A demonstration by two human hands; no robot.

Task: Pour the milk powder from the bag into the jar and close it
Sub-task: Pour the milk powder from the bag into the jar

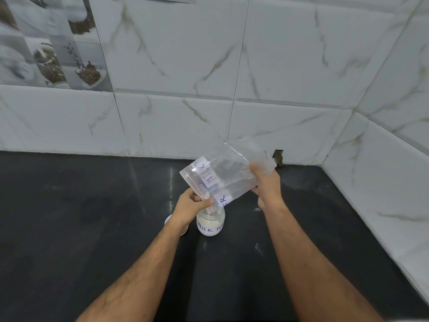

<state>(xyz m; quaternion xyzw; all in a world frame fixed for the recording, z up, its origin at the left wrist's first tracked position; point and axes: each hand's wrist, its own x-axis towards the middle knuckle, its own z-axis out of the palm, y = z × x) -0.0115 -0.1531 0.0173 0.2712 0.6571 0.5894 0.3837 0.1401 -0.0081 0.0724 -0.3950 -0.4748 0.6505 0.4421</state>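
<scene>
Emptying the bag (228, 169) into the jar (210, 223).
Left hand (189, 206) pinches its mouth, right hand (267, 185) grips its base; next, fit the lid (167, 220).

clear plastic bag (234, 168), glossy black counter (92, 228)

Clear bag (228, 173) upended, mouth down over open jar (210, 223). Left hand (189, 206) pinches bag mouth at jar rim; right hand (267, 187) grips raised bottom end. Jar on black counter (92, 217), part-filled, white powder. White lid (168, 220) behind left wrist, mostly hidden. Marble-tile wall (255, 89) behind.
</scene>
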